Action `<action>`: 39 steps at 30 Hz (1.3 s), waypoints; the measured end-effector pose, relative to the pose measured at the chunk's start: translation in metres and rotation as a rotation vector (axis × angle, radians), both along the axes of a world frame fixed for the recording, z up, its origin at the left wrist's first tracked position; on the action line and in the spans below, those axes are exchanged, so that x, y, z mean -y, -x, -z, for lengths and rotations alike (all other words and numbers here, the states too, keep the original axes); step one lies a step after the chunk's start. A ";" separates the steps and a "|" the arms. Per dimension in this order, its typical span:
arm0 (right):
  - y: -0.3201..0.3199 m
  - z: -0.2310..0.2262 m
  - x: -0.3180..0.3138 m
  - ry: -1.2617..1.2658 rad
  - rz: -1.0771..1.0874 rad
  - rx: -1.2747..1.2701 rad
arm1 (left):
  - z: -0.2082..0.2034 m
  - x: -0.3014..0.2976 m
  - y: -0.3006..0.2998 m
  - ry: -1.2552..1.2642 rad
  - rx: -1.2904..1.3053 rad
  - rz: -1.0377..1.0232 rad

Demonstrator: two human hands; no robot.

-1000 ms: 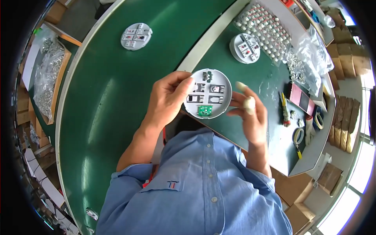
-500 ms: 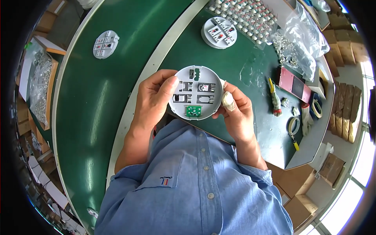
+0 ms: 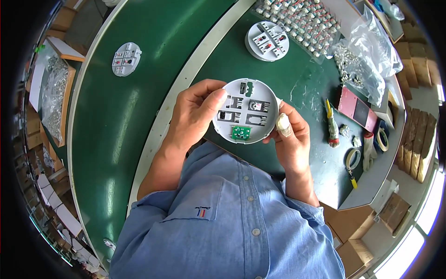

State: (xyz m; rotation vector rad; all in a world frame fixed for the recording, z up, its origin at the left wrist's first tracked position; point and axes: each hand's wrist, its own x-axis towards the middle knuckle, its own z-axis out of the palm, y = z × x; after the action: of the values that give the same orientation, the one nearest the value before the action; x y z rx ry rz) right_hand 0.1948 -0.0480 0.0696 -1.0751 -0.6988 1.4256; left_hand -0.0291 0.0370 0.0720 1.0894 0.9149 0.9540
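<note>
I hold a round white plastic base (image 3: 246, 110) with metal contacts and a small green circuit board between both hands, above the green table. My left hand (image 3: 197, 111) grips its left rim, thumb lying on the face. My right hand (image 3: 290, 135) holds the right rim; its thumb is wrapped in white tape. A second white base (image 3: 267, 41) lies on the table beyond, and a third (image 3: 126, 58) sits on the green conveyor belt (image 3: 139, 107) to the left.
A tray of several small metal parts (image 3: 302, 21) and clear bags (image 3: 367, 60) lie at the far right. A pink box (image 3: 357, 109), a screwdriver (image 3: 331, 123), tape rolls (image 3: 353, 159) and cardboard boxes (image 3: 420, 139) sit right. A wooden bin of bagged parts (image 3: 53, 100) stands left.
The view has shifted, so the table things sit higher in the picture. Both hands have kept hold of the white base and drawn it closer to my chest.
</note>
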 end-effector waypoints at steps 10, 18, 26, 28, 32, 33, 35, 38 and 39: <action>-0.005 0.003 -0.005 0.003 -0.010 0.004 | -0.001 -0.008 -0.003 -0.002 -0.020 0.024; -0.004 -0.002 -0.005 0.015 0.000 -0.009 | 0.002 -0.011 -0.004 -0.029 -0.031 0.045; -0.005 0.002 -0.006 0.006 -0.006 0.000 | 0.003 -0.013 -0.004 -0.011 -0.019 0.037; -0.004 0.001 -0.008 0.000 -0.004 0.004 | 0.004 -0.016 -0.002 -0.007 -0.030 0.042; 0.000 0.003 -0.014 0.020 -0.055 0.026 | 0.003 -0.016 0.009 0.017 -0.016 -0.028; -0.001 0.001 -0.011 0.052 -0.064 0.054 | 0.004 -0.017 0.011 0.045 -0.008 -0.046; 0.001 -0.001 -0.008 0.107 0.017 0.040 | 0.004 -0.039 0.020 -0.276 -0.317 -0.259; -0.012 0.016 -0.004 0.037 0.019 -0.058 | -0.014 -0.081 0.045 -0.810 -0.933 -0.424; -0.010 0.015 -0.007 0.064 -0.005 -0.054 | -0.015 -0.088 0.056 -0.818 -1.110 -0.359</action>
State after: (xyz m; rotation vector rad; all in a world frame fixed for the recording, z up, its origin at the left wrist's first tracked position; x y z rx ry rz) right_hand 0.2052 -0.0407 0.0549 -1.0810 -0.6214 1.4841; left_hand -0.0852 0.1247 0.0871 2.3193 1.7157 1.0205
